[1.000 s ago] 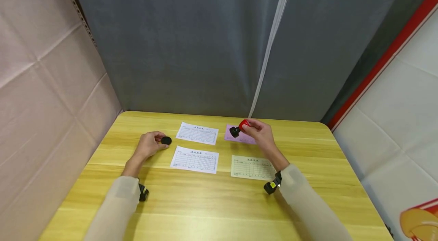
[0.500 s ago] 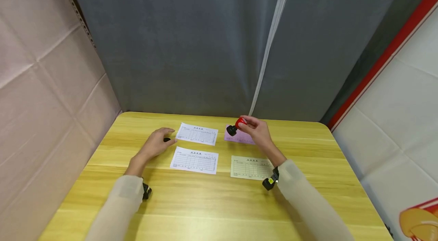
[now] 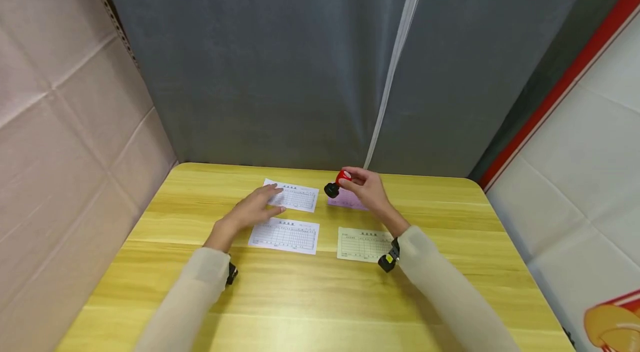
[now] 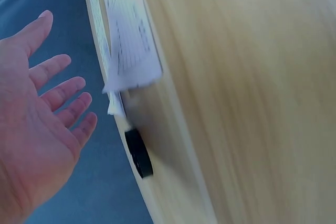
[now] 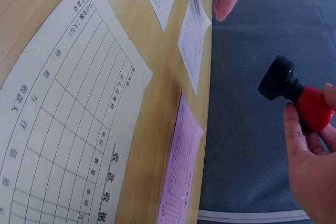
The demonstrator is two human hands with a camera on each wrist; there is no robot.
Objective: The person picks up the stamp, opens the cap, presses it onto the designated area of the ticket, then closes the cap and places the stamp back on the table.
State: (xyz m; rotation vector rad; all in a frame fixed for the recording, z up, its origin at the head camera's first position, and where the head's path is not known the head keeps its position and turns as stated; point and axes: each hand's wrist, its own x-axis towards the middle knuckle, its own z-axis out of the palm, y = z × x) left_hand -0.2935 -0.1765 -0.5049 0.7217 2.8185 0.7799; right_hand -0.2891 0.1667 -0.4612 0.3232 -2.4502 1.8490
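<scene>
My right hand pinches the red handle of a stamp, whose round black base points down and left. The stamp is held in the air by the pink receipt at the back. With fingers spread, my left hand hovers over the left end of the rear white receipt and holds nothing. Just in front is the other white receipt. A round black cap lies on the table in the left wrist view, hidden behind my left hand in the head view.
A pale yellow receipt lies front right, partly below my right wrist. All the papers rest on a wooden table. A grey curtain hangs along its back edge, with pale walls on both sides.
My left hand has let go of the black cap, opened its fingers and moved right over the rear white receipt. The right hand has shifted slightly left with the stamp.
</scene>
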